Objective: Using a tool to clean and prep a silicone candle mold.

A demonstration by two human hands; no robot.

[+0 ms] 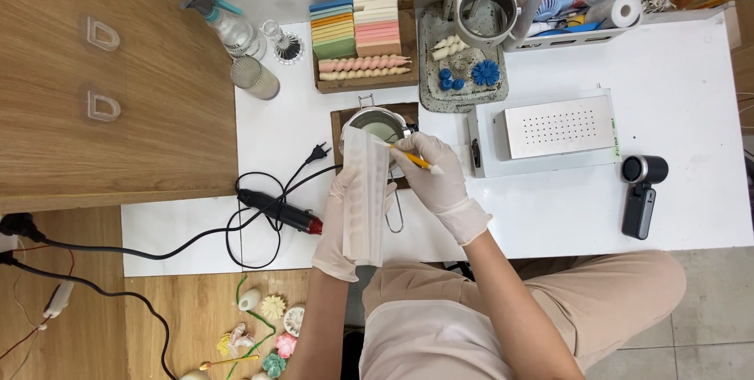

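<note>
My left hand (336, 227), in a white glove, holds a long translucent white candle mould (366, 195) upright in front of me. My right hand (437, 180), also gloved, grips a thin yellow stick (410, 157) and points its tip at the mould's upper end. Just behind the mould stands a small metal pot (378, 122) with pale liquid on a wooden board (341, 117).
A black heat tool (281, 211) with red tip and coiled cable lies left of my hands. A wooden tray (364, 80) of coloured wax sheets and twisted candles sits behind. A white perforated machine (550, 130) and a black camera (642, 191) are at right. Spray bottle (226, 25) at back left.
</note>
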